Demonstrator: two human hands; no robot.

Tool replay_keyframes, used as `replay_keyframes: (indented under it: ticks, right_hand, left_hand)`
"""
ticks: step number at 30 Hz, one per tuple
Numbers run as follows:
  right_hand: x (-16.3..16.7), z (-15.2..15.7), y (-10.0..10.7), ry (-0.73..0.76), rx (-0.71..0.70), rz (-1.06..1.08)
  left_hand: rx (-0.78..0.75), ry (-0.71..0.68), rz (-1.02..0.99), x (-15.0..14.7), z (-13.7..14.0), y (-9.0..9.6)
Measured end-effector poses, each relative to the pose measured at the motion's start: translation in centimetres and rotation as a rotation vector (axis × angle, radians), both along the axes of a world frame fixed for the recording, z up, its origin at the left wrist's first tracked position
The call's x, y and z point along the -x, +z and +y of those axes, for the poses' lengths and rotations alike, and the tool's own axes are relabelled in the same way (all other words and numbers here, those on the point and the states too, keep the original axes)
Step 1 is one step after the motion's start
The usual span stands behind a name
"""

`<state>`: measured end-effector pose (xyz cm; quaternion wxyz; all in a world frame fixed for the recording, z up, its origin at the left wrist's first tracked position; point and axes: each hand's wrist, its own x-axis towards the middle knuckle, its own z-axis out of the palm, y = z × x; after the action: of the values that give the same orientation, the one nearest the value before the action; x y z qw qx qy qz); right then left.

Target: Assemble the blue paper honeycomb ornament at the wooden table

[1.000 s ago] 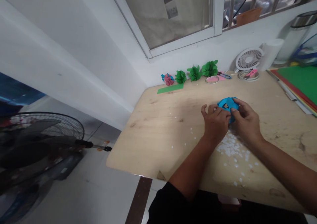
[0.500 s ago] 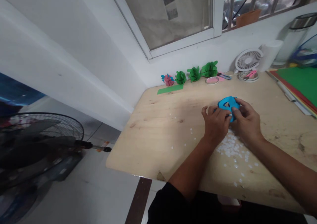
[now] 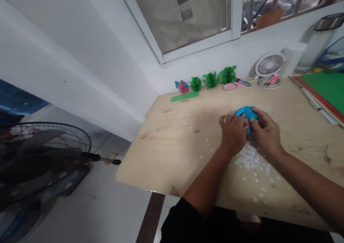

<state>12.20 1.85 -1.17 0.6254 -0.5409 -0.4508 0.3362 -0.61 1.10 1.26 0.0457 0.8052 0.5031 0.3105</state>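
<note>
A blue paper craft piece, curved with an opening in its middle, is held between my two hands just above the wooden table. My left hand pinches its near left edge, the fingers bent together. On the other side, my right hand grips it with the thumb on the near face and the fingers behind. Below the hands lies a scatter of small white paper bits. The fingers hide part of the blue piece.
Along the wall stand several green paper figures and a pink and blue one. A green strip lies before them. A small white fan, a tape roll and coloured paper sheets are at the right. A floor fan stands left.
The blue paper piece has shifted slightly left and turned a little. My right hand has moved slightly left with it; my left hand has hardly moved.
</note>
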Motion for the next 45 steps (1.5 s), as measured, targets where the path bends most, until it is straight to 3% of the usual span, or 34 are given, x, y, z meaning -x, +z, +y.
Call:
replay_keyframes:
  ticks: [7,14,22,30,38,45]
  right_hand:
    - [-0.7,0.7,0.2,-0.105,0.066,0.037]
    - [-0.9,0.8,0.5,-0.113,0.075,0.037]
    - [-1.2,1.0,0.4,-0.121,0.057,0.038]
    - [-0.9,0.9,0.7,-0.134,0.054,0.113]
    - [-0.8,0.5,1.2,-0.109,0.078,0.098]
    - [-0.8,0.3,1.1,-0.062,0.044,0.043]
  left_hand:
    - [0.029,-0.100,-0.053,0.5,-0.1,0.5]
    - [0.046,-0.189,-0.227,1.2,0.1,1.3]
    - [0.069,-0.265,-0.391,1.5,0.4,1.1]
    - [0.049,-0.280,-0.408,1.6,1.2,0.4]
    - [0.012,-0.105,-0.294,1.3,0.6,0.6]
    - [0.012,-0.042,-0.221,0.9,0.6,-0.1]
